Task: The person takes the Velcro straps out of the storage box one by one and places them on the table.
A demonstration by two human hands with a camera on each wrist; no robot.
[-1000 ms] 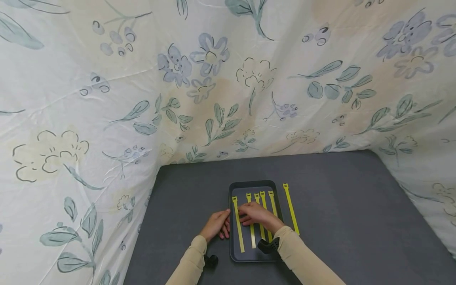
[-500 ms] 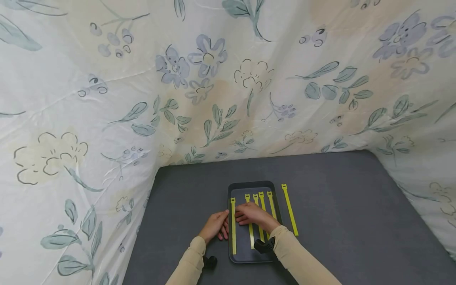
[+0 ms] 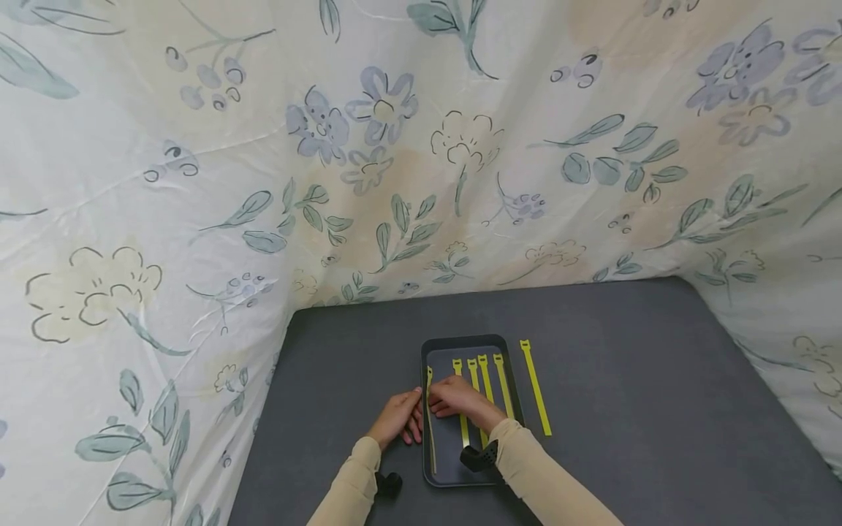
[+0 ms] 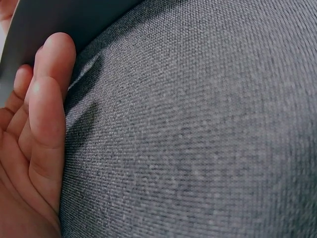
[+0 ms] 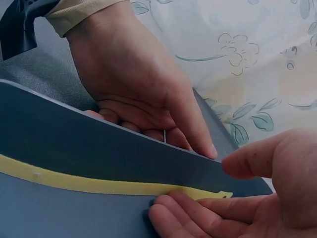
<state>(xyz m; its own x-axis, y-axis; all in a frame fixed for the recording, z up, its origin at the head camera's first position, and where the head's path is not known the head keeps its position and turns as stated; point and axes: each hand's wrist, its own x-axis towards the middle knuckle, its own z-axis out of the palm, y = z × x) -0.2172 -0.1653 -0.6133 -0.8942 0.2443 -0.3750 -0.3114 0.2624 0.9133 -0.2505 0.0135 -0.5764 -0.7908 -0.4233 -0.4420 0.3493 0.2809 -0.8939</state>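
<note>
Beside the left rim of a dark tray (image 3: pixel 460 478), my left hand (image 3: pixel 397 416) rests on the table with its thumb tip at the rim and its fingers along the outer wall. Inside the tray, my right hand (image 3: pixel 460 400) has its fingertips against a yellow strap with a slotted head (image 5: pixel 104 186). That strap stands on edge along the tray's left wall, and the thumb stays apart from it. Several more yellow straps (image 3: pixel 503 383) lie lengthwise in the tray, partly hidden under my right hand and forearm.
Outside the tray, to its right, lies another yellow strap (image 3: pixel 536 387). The dark grey table (image 3: pixel 631 394) reaches back to a hanging floral cloth (image 3: pixel 408 219). Black wrist cameras (image 3: pixel 479 459) sit under both cuffs.
My right hand has moved left, and the leftmost strap has slid to the tray's left wall and tipped onto its edge. My left hand stays in place.
</note>
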